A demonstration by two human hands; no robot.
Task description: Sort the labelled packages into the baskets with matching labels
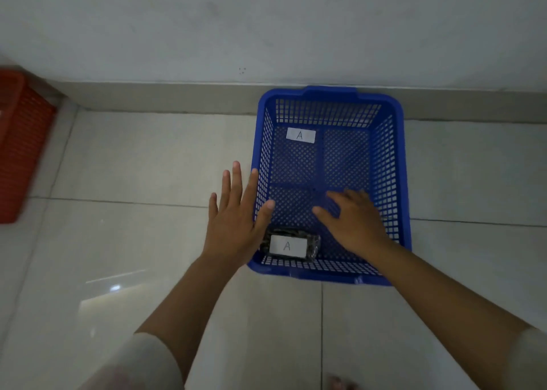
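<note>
A dark package (291, 244) marked A lay in the near corner of the blue basket (405, 182) labelled A as the left hand (236, 220) and right hand (356, 222) hovered, fingers spread and empty, where a careless brush risked shoving the basket across the floor (133, 226).

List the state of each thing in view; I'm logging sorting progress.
Blue basket: upright on the floor, labelled A, holds one package.
Package: lies flat in the basket's near left corner, A label up.
Left hand: open, empty, over the basket's left rim.
Right hand: open, empty, over the basket.
Red basket: at far left, contents unseen.
</note>
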